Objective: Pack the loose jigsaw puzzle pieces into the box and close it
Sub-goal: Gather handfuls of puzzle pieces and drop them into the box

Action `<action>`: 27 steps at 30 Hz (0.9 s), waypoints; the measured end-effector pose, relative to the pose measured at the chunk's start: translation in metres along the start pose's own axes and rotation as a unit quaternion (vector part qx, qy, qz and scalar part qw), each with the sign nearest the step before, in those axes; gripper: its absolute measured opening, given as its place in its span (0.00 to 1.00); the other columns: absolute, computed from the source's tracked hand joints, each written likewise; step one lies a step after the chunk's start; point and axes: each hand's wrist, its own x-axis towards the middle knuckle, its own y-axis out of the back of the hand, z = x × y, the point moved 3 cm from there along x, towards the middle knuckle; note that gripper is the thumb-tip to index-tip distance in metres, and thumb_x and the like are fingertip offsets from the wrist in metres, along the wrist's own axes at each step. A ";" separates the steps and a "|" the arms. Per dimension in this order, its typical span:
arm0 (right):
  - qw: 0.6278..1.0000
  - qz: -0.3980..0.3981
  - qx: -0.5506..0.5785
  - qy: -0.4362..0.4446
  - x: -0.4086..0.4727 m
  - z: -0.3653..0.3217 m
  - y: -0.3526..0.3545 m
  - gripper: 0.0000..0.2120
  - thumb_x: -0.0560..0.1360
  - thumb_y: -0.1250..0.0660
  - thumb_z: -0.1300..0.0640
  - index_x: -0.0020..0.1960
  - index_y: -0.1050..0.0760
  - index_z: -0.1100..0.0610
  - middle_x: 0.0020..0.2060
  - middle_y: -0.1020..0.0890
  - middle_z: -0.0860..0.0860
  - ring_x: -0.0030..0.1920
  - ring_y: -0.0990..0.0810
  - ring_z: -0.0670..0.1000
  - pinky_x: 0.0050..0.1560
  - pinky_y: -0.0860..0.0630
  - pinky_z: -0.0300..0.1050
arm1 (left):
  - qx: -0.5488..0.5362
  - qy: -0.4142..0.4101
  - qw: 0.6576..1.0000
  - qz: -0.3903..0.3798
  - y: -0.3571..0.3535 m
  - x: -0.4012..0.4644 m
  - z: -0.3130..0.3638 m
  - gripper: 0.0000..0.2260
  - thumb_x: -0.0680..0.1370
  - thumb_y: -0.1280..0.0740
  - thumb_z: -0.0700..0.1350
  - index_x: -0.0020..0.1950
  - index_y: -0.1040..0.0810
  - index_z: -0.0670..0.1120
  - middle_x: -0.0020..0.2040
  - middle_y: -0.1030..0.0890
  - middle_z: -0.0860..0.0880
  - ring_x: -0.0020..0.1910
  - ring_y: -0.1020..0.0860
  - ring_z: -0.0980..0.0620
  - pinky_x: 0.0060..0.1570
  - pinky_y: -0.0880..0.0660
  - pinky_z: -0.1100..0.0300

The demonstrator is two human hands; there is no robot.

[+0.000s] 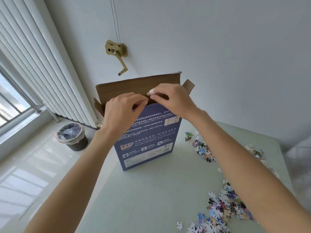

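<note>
Two bare hands work at the open top of the upright blue cardboard puzzle box (148,140), standing near the pale green table's (151,190) far edge. Left hand (124,110) and right hand (170,98) curl their fingers over its front rim, brown lid flap (134,86) raised. Loose colourful jigsaw pieces (223,209) lie scattered along the right edge.

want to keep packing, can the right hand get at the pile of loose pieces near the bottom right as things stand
Probably yes: the pile lies bare on the table, on the right hand's own side, nothing between. But that hand is busy at the box opening with the left hand.
</note>
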 end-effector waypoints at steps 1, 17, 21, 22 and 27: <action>0.999 0.042 0.007 -0.004 -0.015 -0.004 0.003 0.08 0.75 0.32 0.57 0.52 0.20 0.57 0.47 0.16 0.49 0.47 0.20 0.44 0.48 0.23 0.37 | -0.006 -0.032 0.999 0.025 0.002 -0.004 0.006 0.06 0.77 0.34 0.47 0.50 0.17 0.51 0.42 0.17 0.54 0.39 0.21 0.56 0.34 0.25 0.63; 0.826 -0.003 -0.026 -0.563 -0.462 -0.009 -0.016 0.15 0.72 0.30 0.58 0.59 0.24 0.59 0.50 0.22 0.52 0.48 0.24 0.48 0.47 0.31 0.39 | -0.171 0.055 0.884 -0.430 -0.161 -0.232 0.144 0.28 0.73 0.30 0.54 0.70 0.34 0.54 0.61 0.25 0.52 0.55 0.24 0.54 0.53 0.24 0.54; 0.748 -0.041 -0.041 -0.661 -0.541 -0.010 -0.020 0.26 0.70 0.28 0.52 0.64 0.29 0.58 0.59 0.29 0.60 0.59 0.30 0.56 0.54 0.32 0.43 | -0.068 0.107 0.823 -0.553 -0.200 -0.289 0.156 0.42 0.69 0.29 0.60 0.76 0.46 0.49 0.69 0.34 0.45 0.66 0.32 0.45 0.62 0.30 0.50; 0.727 -0.046 -0.042 -0.684 -0.553 -0.010 -0.021 0.30 0.70 0.28 0.50 0.67 0.32 0.58 0.62 0.33 0.60 0.62 0.33 0.59 0.57 0.32 0.46 | -0.045 0.116 0.816 -0.564 -0.205 -0.301 0.157 0.44 0.69 0.29 0.61 0.76 0.47 0.48 0.70 0.36 0.44 0.67 0.35 0.44 0.62 0.31 0.49; 0.693 -0.110 -0.008 -0.713 -0.562 -0.006 -0.040 0.42 0.68 0.27 0.43 0.72 0.43 0.58 0.66 0.41 0.59 0.66 0.41 0.61 0.62 0.34 0.51 | -0.033 0.163 0.798 -0.579 -0.216 -0.342 0.164 0.45 0.66 0.27 0.62 0.75 0.46 0.48 0.69 0.39 0.43 0.67 0.38 0.43 0.64 0.33 0.48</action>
